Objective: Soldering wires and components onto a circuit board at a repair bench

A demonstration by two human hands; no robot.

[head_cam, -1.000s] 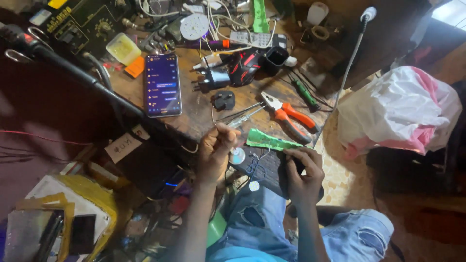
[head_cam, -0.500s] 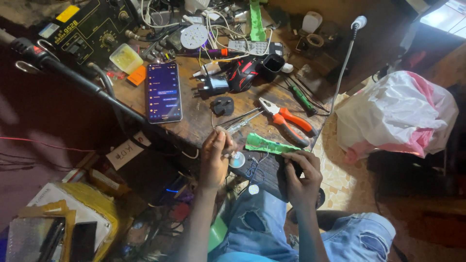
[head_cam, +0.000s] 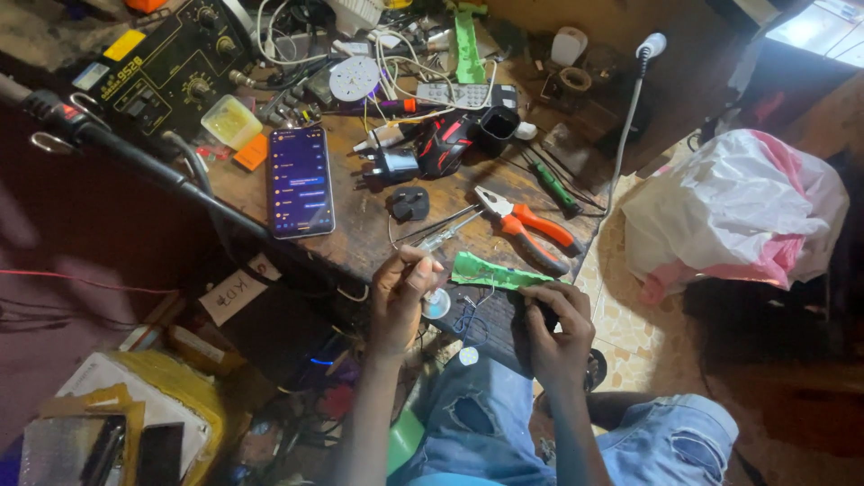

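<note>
Looking down past our knees in torn blue jeans (head_cam: 576, 432), we see both hands working just at the near edge of the wooden bench (head_cam: 360, 234). Our left hand (head_cam: 400, 301) has its fingers pinched narrow around a thin tool (head_cam: 445, 236), whose metal shaft points up onto the bench; we cannot tell for sure whether it is a soldering iron or tweezers. Our right hand (head_cam: 558, 328) is curled shut around a small dark part (head_cam: 540, 315), mostly hidden by the fingers. Between the two hands hang a small round disc (head_cam: 436, 304) and some thin blue wires (head_cam: 468, 319), and just above them lies a green circuit strip (head_cam: 490, 270) at the bench edge.

We judge the work to be in the middle: the strip and wires lie loose and not closed up in any housing, so joining seems to remain, though the joint itself is too small to read.

Farther up rest orange-handled pliers (head_cam: 531, 225), a small black key fob (head_cam: 410, 203), and a phone (head_cam: 300, 180) with its screen lit. Beyond those sit a red and black device (head_cam: 445, 144), a grey remote (head_cam: 463, 94), a round white disc (head_cam: 354, 79) and, at the far left, a black workstation box (head_cam: 171, 63) with knobs. Off to the right, on the floor, is a white and pink bag (head_cam: 733, 211).
</note>
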